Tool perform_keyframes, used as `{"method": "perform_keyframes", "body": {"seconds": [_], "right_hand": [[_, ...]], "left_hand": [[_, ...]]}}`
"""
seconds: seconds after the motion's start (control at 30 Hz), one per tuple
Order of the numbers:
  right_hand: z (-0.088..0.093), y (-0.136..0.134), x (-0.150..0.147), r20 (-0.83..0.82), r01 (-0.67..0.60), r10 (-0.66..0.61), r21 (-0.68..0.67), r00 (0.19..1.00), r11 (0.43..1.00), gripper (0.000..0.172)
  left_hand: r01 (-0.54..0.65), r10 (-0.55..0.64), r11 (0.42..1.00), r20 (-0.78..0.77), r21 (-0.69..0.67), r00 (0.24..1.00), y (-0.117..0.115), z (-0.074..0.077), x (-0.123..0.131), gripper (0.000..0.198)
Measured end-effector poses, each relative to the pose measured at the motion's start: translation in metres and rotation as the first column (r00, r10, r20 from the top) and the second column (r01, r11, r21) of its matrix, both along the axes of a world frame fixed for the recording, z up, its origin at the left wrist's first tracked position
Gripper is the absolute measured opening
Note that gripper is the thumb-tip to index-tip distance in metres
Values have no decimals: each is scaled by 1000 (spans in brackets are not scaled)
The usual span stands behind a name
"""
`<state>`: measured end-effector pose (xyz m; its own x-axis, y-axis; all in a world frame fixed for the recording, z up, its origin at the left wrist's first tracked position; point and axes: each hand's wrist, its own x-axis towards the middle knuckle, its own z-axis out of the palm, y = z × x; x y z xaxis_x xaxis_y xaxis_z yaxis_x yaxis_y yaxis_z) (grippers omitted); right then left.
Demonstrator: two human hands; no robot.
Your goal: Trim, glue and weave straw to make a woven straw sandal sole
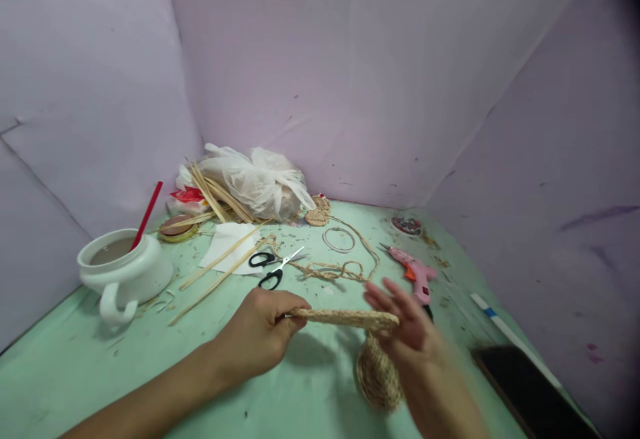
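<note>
My left hand (267, 329) pinches one end of a flat braided straw piece (345, 319), held edge-on above the table. At its far right end is my right hand (410, 326), slightly blurred, fingers stretched out and apart; whether its palm touches the braid I cannot tell. Below it sits a coiled bundle of braided straw cord (375, 376), partly hidden by that hand. Scissors (280, 267) with black handles lie opened beyond my left hand. Loose braided cord (335, 271) trails across the table behind the braided piece, near a metal ring (339, 240).
A white pot (127, 276) with liquid and a red stick stands left. Straw strips (220, 279) cross white paper (225, 236). A plastic bag (260, 182) is at the back. To the right lie a pink glue gun (407, 266), a small dish (406, 226) and a dark phone (525, 386).
</note>
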<state>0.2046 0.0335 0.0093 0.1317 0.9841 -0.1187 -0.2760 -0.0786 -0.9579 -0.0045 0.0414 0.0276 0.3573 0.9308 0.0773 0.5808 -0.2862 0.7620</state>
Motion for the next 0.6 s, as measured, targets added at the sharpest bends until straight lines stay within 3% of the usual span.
{"method": "perform_keyframes", "body": {"seconds": [0.07, 0.1, 0.13, 0.2, 0.27, 0.37, 0.5, 0.6], "right_hand": [[5, 13, 36, 284, 119, -143, 99, 948, 988, 58], [5, 21, 55, 510, 179, -204, 99, 835, 979, 52], [4, 30, 72, 749, 210, -178, 52, 638, 976, 44], [-1, 47, 100, 971, 203, 34, -84, 238, 976, 41], [-9, 61, 116, 971, 222, 220, -236, 97, 946, 50], [-19, 77, 122, 957, 254, 272, -289, 103, 923, 51], [-26, 96, 122, 927, 185, 273, -325, 258, 928, 40], [-28, 113, 123, 925, 162, 176, -241, 337, 957, 32]], "left_hand": [[-17, 20, 997, -50, 73, 999, 1, -4, -4, 20], [-22, 30, 994, -72, 103, 997, 1, -6, -6, 21], [-28, 39, 992, -92, 122, 995, 1, -8, -7, 22], [-35, 53, 989, -119, 144, 991, 1, -12, -8, 22], [-40, 59, 987, -124, 153, 990, 2, -15, -8, 22], [-39, 57, 986, -107, 162, 993, 3, -17, -8, 23], [-32, 51, 987, -119, 157, 992, 5, -19, -10, 24], [-35, 54, 990, -143, 135, 988, 4, -21, -10, 24]]}}
